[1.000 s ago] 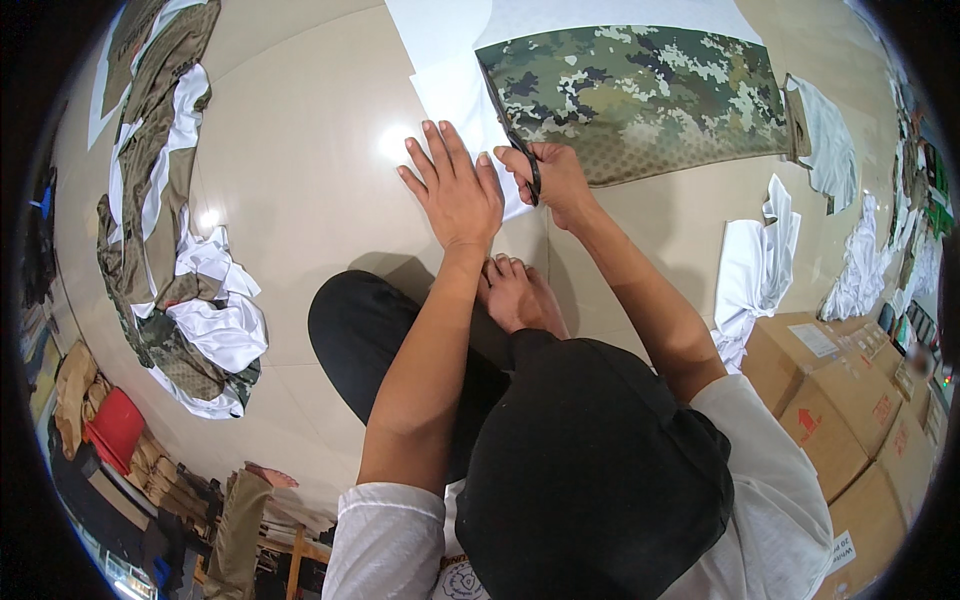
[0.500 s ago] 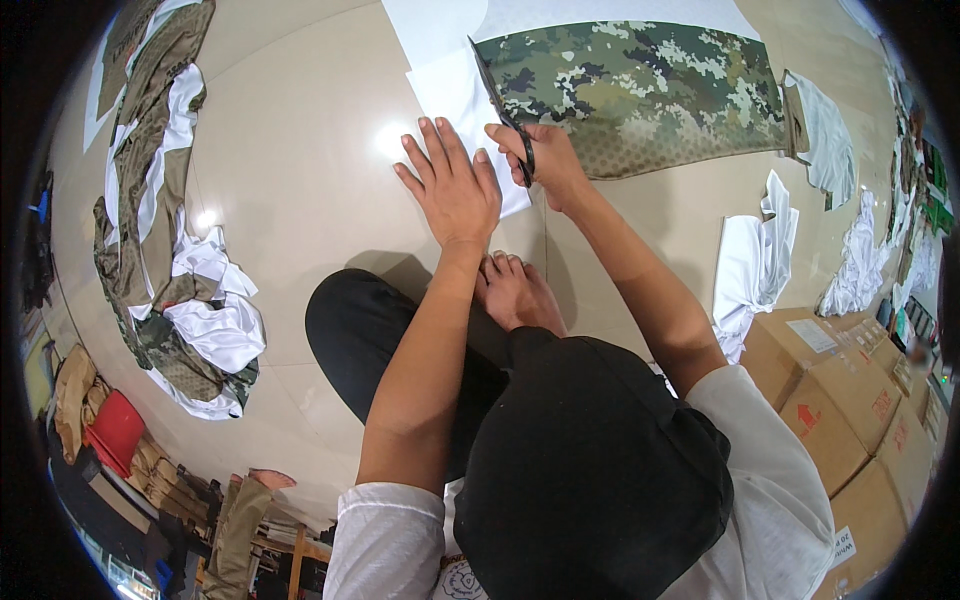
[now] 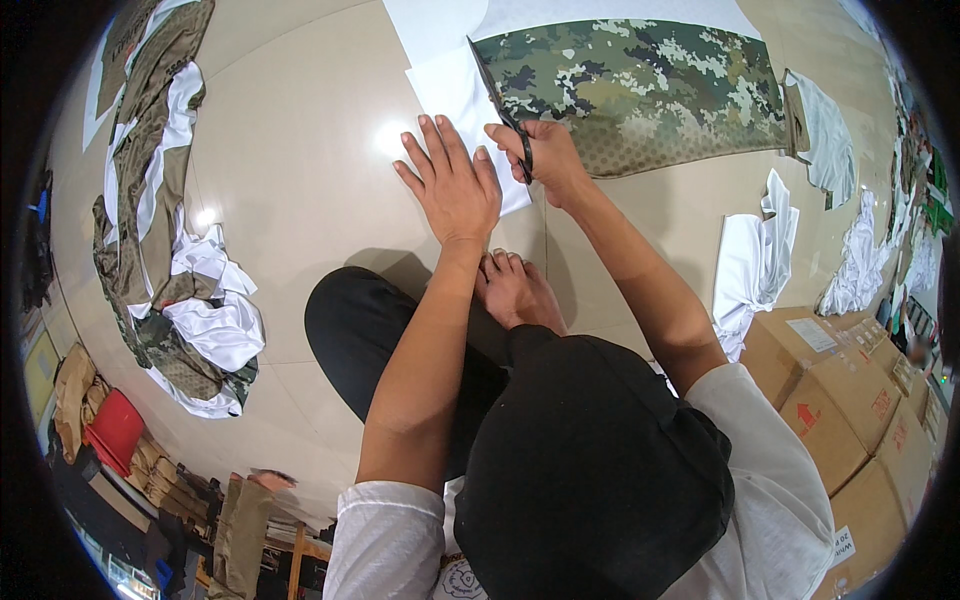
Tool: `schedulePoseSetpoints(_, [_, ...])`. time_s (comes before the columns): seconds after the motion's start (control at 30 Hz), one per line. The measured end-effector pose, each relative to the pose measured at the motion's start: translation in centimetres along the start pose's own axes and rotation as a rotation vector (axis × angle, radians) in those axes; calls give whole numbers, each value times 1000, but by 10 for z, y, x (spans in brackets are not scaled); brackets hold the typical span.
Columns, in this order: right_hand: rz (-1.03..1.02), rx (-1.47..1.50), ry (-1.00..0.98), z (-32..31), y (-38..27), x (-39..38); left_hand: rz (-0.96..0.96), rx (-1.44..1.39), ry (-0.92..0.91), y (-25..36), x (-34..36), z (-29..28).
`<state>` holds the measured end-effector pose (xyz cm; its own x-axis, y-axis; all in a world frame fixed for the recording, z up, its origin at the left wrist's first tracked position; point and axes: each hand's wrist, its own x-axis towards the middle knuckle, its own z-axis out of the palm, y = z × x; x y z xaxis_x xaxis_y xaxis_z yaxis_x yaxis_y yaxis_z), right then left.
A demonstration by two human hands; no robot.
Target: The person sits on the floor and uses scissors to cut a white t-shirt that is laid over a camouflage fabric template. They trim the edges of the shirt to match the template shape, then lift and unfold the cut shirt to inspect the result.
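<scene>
My left hand (image 3: pixel 452 185) lies palm down with its fingers spread, partly over a white cloth (image 3: pixel 445 90) on the floor. In my right hand (image 3: pixel 550 165) is a pair of black-handled scissors (image 3: pixel 527 155), with fingers and thumb closed around the handles. Its long dark blades point away from me, along the left edge of a camouflage fabric panel (image 3: pixel 640 90). That panel lies flat, green at the far side and brown dotted at the near side, with white material beyond it. Whether the blades are parted cannot be made out.
Crumpled brown and white garments (image 3: pixel 150 220) lie along the left. A folded white cloth (image 3: pixel 750 260) is at the right, near stacked cardboard boxes (image 3: pixel 815 400). My bare foot (image 3: pixel 520 290) rests just below my hands. A red object (image 3: pixel 115 430) stands among clutter at lower left.
My hands and the scissors keep nearly the same place. At the lower left, khaki cloth and a blurred shape beside it have shifted slightly.
</scene>
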<state>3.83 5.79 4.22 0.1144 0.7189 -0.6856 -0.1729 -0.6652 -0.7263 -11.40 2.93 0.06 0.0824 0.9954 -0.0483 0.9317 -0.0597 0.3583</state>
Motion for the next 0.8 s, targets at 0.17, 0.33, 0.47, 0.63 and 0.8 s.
schedulePoseSetpoints(0.17, [-13,-9,-8,-2,-3,-5,14,-7,17,0,0,0])
schedulePoseSetpoints(0.33, [50,-84,34,-30,4,-50,-4,-32,56,-5,0,2])
schedulePoseSetpoints(0.47, [-211,-401,454,-81,22,-74,-133,-58,170,-18,20,-9])
schedulePoseSetpoints(0.63, [-483,-631,1044,-187,37,-34,148,-165,233,-43,87,-32])
schedulePoseSetpoints(0.8, [-609,-718,1346,-264,10,37,474,-54,57,-61,149,-23])
